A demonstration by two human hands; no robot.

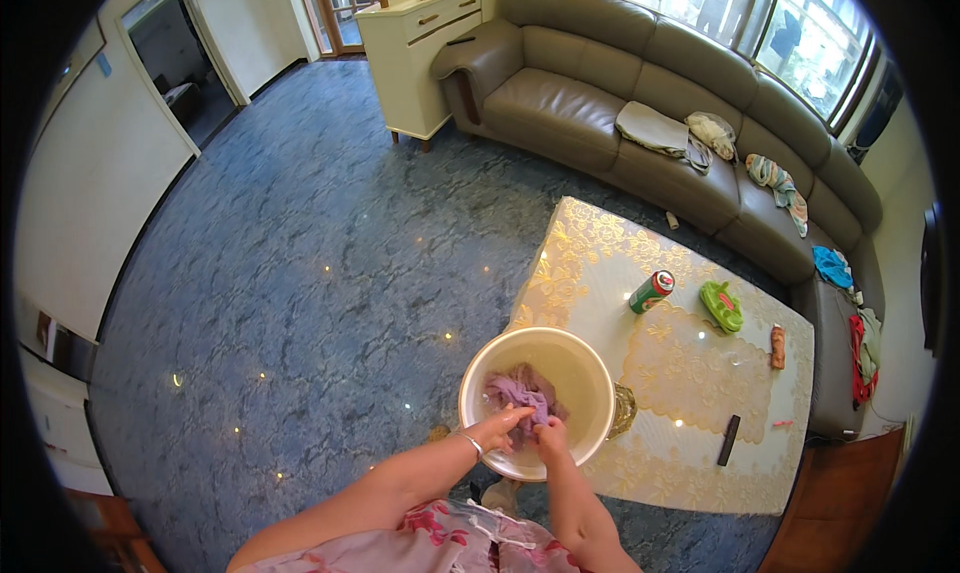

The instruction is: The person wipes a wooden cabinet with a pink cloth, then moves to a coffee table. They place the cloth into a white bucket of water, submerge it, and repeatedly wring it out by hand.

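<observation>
A white bucket [469, 381] with water in it stands before me by the left edge of the low table. Inside is a wet purple cloth [517, 389], bunched up, its darker far part lying in the water. My right hand [552, 438] is closed on the near end of this cloth. My left hand [501, 429], with a silver bangle at the wrist, grips the cloth from the left, its upper fingers stretched across toward the right hand. The cloth partly hides the fingertips of both hands.
The table [600, 468] has a patterned cover. On it are a green-and-red can [652, 291], a green plastic packet [721, 307], a brown packaged item [778, 347], a dark comb-like strip [728, 440] and a glass object [624, 410] beside the bucket. A leather sofa [555, 104] stands behind.
</observation>
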